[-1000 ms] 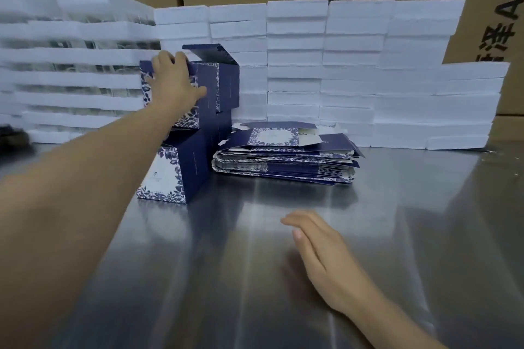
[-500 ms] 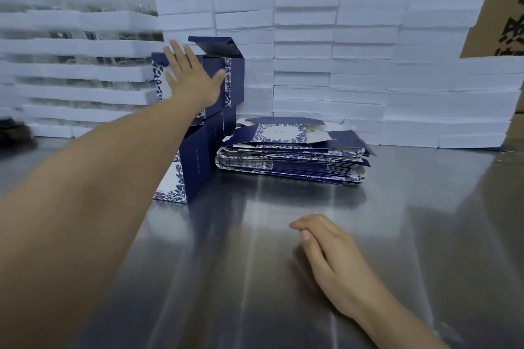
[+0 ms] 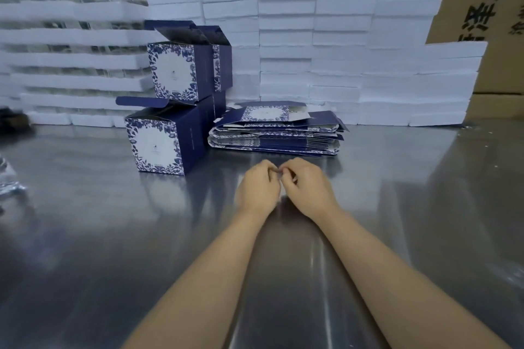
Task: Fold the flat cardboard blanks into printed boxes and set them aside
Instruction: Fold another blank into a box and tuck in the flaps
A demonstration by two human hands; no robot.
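Boxes (image 3: 158, 147) folded and stacked beyond the fingers; blanks (image 3: 276, 136) remain. Left hand (image 3: 259, 188) and right hand (image 3: 307, 187) curled, fingertips meeting; contents unclear.

Navy floral folded boxes (image 3: 175, 72) stand stacked in 2 tiers (lids open) beside flat blanks (image 3: 276, 133).
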